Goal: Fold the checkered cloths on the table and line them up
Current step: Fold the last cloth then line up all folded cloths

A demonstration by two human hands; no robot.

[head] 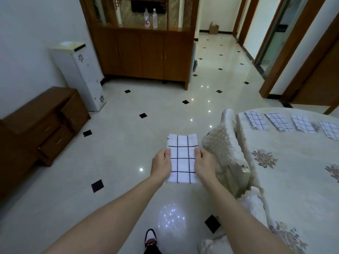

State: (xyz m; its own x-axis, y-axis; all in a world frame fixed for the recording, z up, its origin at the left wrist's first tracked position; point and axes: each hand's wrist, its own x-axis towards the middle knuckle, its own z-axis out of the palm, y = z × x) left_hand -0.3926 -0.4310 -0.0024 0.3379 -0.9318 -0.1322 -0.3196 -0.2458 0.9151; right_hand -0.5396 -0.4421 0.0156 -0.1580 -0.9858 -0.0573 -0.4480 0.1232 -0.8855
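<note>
I hold a folded white cloth with a dark grid pattern [182, 158] out in front of me, in the air over the floor and left of the table. My left hand [161, 165] grips its left edge and my right hand [204, 165] grips its right edge. Several folded checkered cloths [256, 120] lie in a row along the far edge of the table [293, 180], which fills the right side under a cream floral tablecloth.
A chair draped in the same cream fabric [227, 153] stands against the table's left side, close to my right hand. A brown low cabinet [42, 123] sits at the left wall, a white unit [80, 74] and a wooden sideboard [145, 54] farther back. Glossy tiled floor lies between.
</note>
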